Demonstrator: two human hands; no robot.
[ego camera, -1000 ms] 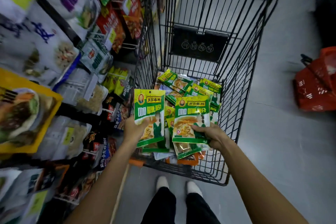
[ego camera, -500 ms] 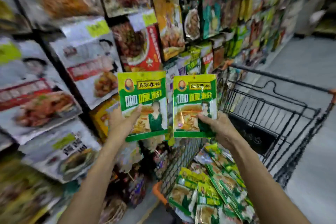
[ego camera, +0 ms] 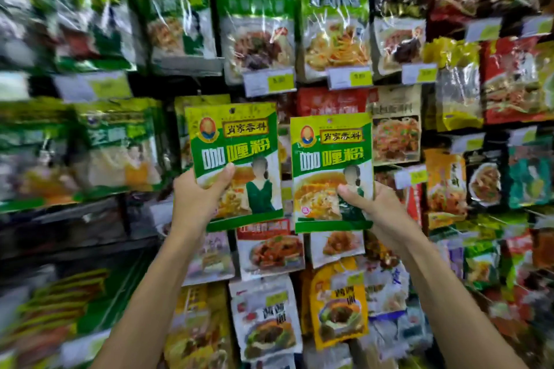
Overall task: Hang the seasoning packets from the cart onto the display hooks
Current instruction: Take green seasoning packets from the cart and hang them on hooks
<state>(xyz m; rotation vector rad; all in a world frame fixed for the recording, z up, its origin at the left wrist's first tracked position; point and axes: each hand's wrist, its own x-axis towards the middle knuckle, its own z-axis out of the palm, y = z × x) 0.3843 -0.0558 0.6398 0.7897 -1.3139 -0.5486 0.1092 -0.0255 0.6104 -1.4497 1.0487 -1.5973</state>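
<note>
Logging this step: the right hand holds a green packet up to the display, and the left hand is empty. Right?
Not quite. The left hand is not empty: it grips a second packet, also green. The right hand does hold a green packet up to the display. The head view shows both.

Not much to see of the person, just arms: the left hand (ego camera: 195, 201) and right hand (ego camera: 374, 207) are bare. The left forearm (ego camera: 156, 293) and right forearm (ego camera: 443, 287) are bare too, right down to the bottom edge. Thumbnails (ego camera: 229, 167) look short and plain.
</note>
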